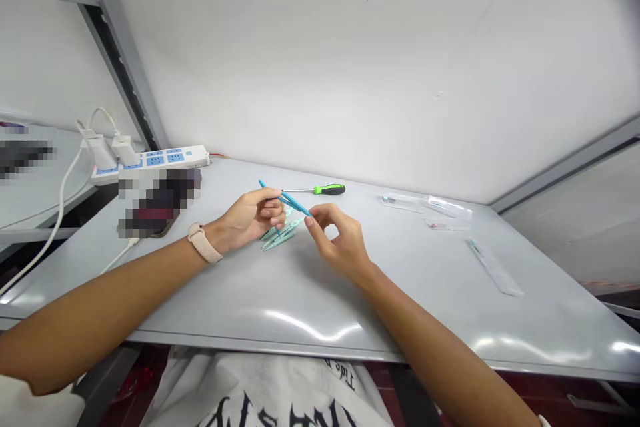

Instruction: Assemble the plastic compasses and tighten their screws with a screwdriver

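Observation:
My left hand grips a pair of blue tweezers between its thumb and fingers, and a pale strap watch sits on that wrist. My right hand pinches the far end of the tweezers with its thumb and forefinger. Just below both hands lies a small heap of teal tweezers, partly hidden by my left hand. Behind the hands, a screwdriver with a green and black handle lies on the grey metal table.
A white power strip with plugged-in chargers and white cables stands at the back left, near a pixelated object. Clear plastic packaging and a long sleeve packet lie on the right. The table's front edge runs below my arms.

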